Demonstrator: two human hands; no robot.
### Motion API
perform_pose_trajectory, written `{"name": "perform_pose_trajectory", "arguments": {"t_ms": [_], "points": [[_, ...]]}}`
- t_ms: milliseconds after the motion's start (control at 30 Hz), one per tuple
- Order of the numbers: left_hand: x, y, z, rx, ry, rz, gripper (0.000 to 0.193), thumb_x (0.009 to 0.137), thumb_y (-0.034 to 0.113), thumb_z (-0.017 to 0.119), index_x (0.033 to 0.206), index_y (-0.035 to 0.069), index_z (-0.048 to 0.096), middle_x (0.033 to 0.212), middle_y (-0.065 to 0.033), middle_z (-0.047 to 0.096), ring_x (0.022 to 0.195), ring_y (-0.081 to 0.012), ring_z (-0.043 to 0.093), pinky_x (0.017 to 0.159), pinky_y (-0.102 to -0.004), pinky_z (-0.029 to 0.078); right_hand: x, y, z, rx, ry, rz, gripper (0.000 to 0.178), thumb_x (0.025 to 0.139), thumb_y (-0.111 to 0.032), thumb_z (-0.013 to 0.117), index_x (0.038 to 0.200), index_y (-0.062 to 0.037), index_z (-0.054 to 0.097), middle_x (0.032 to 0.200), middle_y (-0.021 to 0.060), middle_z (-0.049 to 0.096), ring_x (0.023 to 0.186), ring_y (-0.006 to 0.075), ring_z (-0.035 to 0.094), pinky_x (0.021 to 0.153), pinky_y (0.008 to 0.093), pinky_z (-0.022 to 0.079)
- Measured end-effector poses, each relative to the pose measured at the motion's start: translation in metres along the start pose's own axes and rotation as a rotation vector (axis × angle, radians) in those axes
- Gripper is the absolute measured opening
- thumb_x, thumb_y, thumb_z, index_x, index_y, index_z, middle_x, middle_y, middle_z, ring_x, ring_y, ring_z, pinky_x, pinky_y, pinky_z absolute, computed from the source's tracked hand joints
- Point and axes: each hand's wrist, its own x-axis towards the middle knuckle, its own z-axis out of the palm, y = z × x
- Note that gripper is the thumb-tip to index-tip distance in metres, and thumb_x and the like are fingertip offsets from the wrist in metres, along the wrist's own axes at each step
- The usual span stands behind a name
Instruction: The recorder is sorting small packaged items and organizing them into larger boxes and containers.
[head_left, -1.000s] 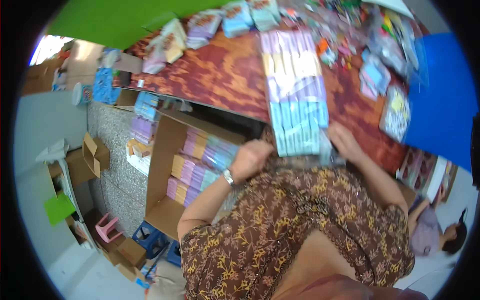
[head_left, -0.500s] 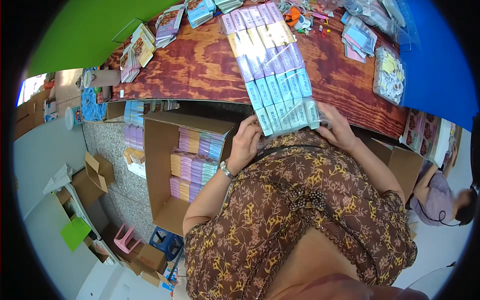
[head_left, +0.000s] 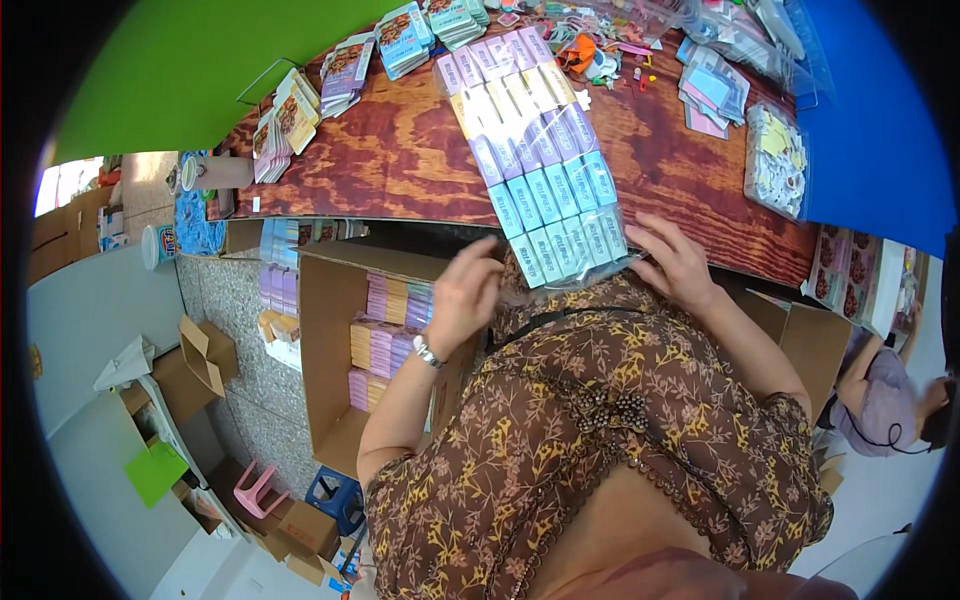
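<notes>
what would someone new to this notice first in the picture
The clear-wrapped pack of small boxes stands out first, its lilac, yellow, blue and mint rows shining at the table's near edge, between the left hand and right hand. Next come the bright green surface at upper left and the blue one at upper right. An open carton of similar pastel packs sits on the person's left.

Upper centre, one clear-wrapped bundle of pastel boxes [head_left: 541, 180] shows five colour rows. Upper left, there are five stacks of pastel printed cards [head_left: 346, 74]; lower left, one pink plastic stool [head_left: 251, 500].
</notes>
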Motion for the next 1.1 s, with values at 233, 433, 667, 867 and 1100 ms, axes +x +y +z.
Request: {"name": "perform_pose_trajectory", "arguments": {"t_ms": [233,433,667,867,1100], "points": [[0.060,0.087,0.018,0.301,-0.182,0.266,0.077,0.079,0.036,0.077,0.142,0.004,0.047,0.141,-0.0236,0.048,0.129,-0.0472,0.045,0.104,-0.0613,0.037,-0.006,0.006,0.004,0.035,0.137,-0.048,0.030,0.079,-0.001,0.074,0.108,-0.0065,0.070,0.095,0.0084,0.067,0.085,0.0265,0.065,0.071,0.0372,0.054],[0.073,0.085,0.074,0.490,-0.120,0.188,0.080,0.082,0.030,0.074,0.150,0.007,0.039,0.147,-0.0247,0.042,0.125,-0.0446,0.048,0.102,-0.0565,0.041,0.001,-0.005,-0.001,0.130,0.284,-0.167,0.027,0.073,0.005,0.071,0.099,-0.0042,0.069,0.090,0.0085,0.067,0.080,0.0283,0.065,0.070,0.0367,0.055],[0.081,0.078,0.075,0.436,0.049,0.201,0.077,0.080,0.027,0.077,0.147,0.009,0.044,0.143,-0.0256,0.044,0.118,-0.0431,0.051,0.097,-0.0512,0.045,-0.046,-0.004,0.003,0.256,0.027,-0.286,0.017,0.077,-0.002,0.070,0.093,-0.0069,0.068,0.083,0.0075,0.065,0.078,0.0251,0.065,0.067,0.0358,0.055],[0.066,0.072,0.084,0.631,0.047,0.249,0.070,0.080,0.027,0.078,0.142,0.011,0.050,0.144,-0.0181,0.046,0.122,-0.0405,0.050,0.098,-0.0548,0.044,-0.058,0.002,0.000,0.433,-0.266,-0.220,0.016,0.082,-0.006,0.071,0.098,-0.0059,0.065,0.087,0.0091,0.065,0.084,0.0292,0.063,0.071,0.0389,0.053],[0.049,0.102,0.013,0.364,-0.497,0.194,0.061,0.080,0.025,0.078,0.136,0.008,0.056,0.148,-0.0171,0.044,0.137,-0.0412,0.040,0.106,-0.0608,0.037,-0.009,0.028,-0.043,0.471,-0.728,0.091,0.025,0.086,-0.023,0.074,0.104,-0.0058,0.074,0.094,0.0086,0.074,0.084,0.0241,0.072,0.075,0.0359,0.056]]}}
